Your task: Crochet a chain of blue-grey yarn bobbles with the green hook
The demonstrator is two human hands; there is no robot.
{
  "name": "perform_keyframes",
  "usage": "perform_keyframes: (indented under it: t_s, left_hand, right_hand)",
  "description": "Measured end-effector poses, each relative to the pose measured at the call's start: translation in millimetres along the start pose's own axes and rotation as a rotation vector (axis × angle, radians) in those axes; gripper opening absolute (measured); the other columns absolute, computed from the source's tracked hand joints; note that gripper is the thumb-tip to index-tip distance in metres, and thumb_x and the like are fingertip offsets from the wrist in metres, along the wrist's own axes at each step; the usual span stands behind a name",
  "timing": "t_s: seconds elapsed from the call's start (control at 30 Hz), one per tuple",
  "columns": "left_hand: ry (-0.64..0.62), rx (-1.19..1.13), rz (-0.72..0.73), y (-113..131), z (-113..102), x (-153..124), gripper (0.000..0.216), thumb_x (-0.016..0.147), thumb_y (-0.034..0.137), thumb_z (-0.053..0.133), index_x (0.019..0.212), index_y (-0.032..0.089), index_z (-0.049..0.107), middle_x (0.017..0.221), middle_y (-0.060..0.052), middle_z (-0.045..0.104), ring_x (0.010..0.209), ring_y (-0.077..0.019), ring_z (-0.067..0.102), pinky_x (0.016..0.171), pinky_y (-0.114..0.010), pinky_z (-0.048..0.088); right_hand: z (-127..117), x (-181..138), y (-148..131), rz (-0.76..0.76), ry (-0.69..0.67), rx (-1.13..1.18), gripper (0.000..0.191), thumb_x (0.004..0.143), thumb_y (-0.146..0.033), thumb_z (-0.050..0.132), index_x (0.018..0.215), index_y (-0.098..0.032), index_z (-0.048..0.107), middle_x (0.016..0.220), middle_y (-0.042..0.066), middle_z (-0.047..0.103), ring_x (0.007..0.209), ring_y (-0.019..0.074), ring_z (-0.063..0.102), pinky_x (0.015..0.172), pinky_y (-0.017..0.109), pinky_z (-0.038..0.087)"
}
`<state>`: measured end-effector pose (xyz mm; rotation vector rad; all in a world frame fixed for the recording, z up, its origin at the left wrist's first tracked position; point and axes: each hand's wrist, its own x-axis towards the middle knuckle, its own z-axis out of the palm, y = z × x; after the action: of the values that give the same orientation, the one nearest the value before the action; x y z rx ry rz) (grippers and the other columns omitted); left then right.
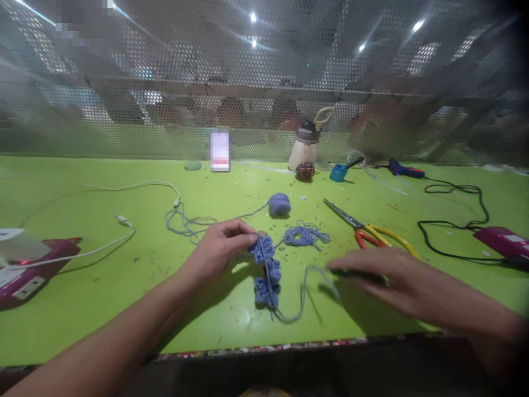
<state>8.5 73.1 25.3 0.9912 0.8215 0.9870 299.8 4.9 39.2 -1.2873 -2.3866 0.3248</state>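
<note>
Over the smooth green table (95, 298), the left hand (221, 245) pinched the ruffled, knobbly blue yarn strip (273, 270) by its upper end, a hold best made firm; the blurred right hand (394, 275) was closed around a slender dark tool (355, 274); the soft trailing strand (294, 319) was best given slack.

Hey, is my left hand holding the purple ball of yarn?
No, the left hand pinches the yarn piece, while the purple ball sits beyond it on the table.
</note>
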Motion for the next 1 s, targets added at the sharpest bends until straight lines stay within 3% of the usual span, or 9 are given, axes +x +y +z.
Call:
perform_keyframes:
  t_s: [0.17, 0.33, 0.4, 0.5, 0.57, 0.67, 0.8, 1.0]
  left_hand:
    - [0.026, -0.014, 0.046, 4.0, -1.6, -0.8, 0.009, 0.076, 0.019, 0.072, 0.071, 0.017, 0.065, 0.065, -0.001, 0.065, 0.055, -0.0135, 0.058, 0.058, -0.031, 0.049]
    - [0.052, 0.058, 0.106, 3.9, -7.5, 2.8, 0.010, 0.074, 0.019, 0.073, 0.070, 0.016, 0.065, 0.064, -0.001, 0.061, 0.058, -0.0121, 0.056, 0.053, -0.025, 0.045]
    - [0.039, 0.081, 0.104, 2.0, -7.2, 3.2, 0.010, 0.074, 0.019, 0.074, 0.070, 0.015, 0.065, 0.064, -0.001, 0.062, 0.059, -0.0119, 0.056, 0.054, -0.025, 0.045]
    - [0.019, 0.096, 0.069, 0.6, -3.4, 1.6, 0.012, 0.075, 0.023, 0.074, 0.070, 0.016, 0.065, 0.064, -0.002, 0.062, 0.056, -0.0117, 0.054, 0.052, -0.025, 0.042]
    - [0.018, 0.149, 0.074, 1.2, -0.5, 0.4, 0.012, 0.077, 0.025, 0.073, 0.072, 0.017, 0.066, 0.063, -0.002, 0.062, 0.056, -0.0122, 0.054, 0.052, -0.026, 0.042]
    - [0.012, 0.277, 0.136, 2.5, 2.0, 1.0, 0.009, 0.077, 0.023, 0.073, 0.072, 0.017, 0.068, 0.067, -0.002, 0.065, 0.062, -0.0130, 0.056, 0.060, -0.028, 0.044]
    - [-0.025, 0.340, 0.203, 0.9, 2.0, 4.2, 0.006, 0.077, 0.022, 0.072, 0.076, 0.016, 0.071, 0.071, -0.002, 0.067, 0.067, -0.0138, 0.057, 0.067, -0.029, 0.044]
    - [-0.048, 0.362, 0.241, -3.5, 2.0, 5.1, 0.008, 0.077, 0.022, 0.071, 0.080, 0.016, 0.067, 0.073, -0.001, 0.065, 0.069, -0.0137, 0.057, 0.068, -0.029, 0.044]
  right_hand:
    - [-4.5, 52.5, 41.7, 0.186, -0.140, -0.347, 0.032, 0.088, -0.019, 0.050, 0.111, -0.020, 0.072, 0.101, 0.010, 0.076, 0.083, 0.0264, 0.071, 0.068, 0.036, 0.052]
    - [-9.9, 44.1, 59.8, 0.527, 0.085, -0.482, 0.036, 0.090, -0.025, 0.047, 0.113, -0.014, 0.071, 0.093, 0.015, 0.076, 0.076, 0.0300, 0.071, 0.060, 0.037, 0.050]
    - [-8.2, 40.5, 53.7, 0.486, 0.082, -0.466, 0.035, 0.090, -0.027, 0.047, 0.110, -0.015, 0.072, 0.086, 0.013, 0.076, 0.069, 0.0279, 0.069, 0.055, 0.035, 0.048]
    - [2.9, 46.8, 29.8, 0.243, -0.028, -0.353, 0.029, 0.091, -0.024, 0.046, 0.105, -0.020, 0.072, 0.090, 0.009, 0.075, 0.073, 0.0235, 0.068, 0.060, 0.033, 0.049]
    - [10.8, 58.9, 7.4, 0.085, 0.008, -0.294, 0.025, 0.091, -0.021, 0.049, 0.098, -0.016, 0.072, 0.093, 0.012, 0.072, 0.083, 0.0249, 0.066, 0.070, 0.037, 0.050]
    - [15.5, 82.5, -26.3, -0.046, 0.073, -0.072, 0.022, 0.092, -0.019, 0.050, 0.089, -0.014, 0.071, 0.084, 0.009, 0.069, 0.080, 0.0191, 0.063, 0.073, 0.033, 0.048]
    - [14.4, 109.2, -50.7, 0.000, 0.031, 0.153, 0.016, 0.088, -0.017, 0.057, 0.079, -0.015, 0.070, 0.075, 0.003, 0.065, 0.069, 0.0129, 0.057, 0.065, 0.027, 0.044]
    - [21.9, 119.7, -47.8, 0.188, -0.094, 0.474, 0.013, 0.081, -0.015, 0.059, 0.075, -0.012, 0.070, 0.067, 0.002, 0.064, 0.062, 0.0108, 0.054, 0.059, 0.024, 0.041]
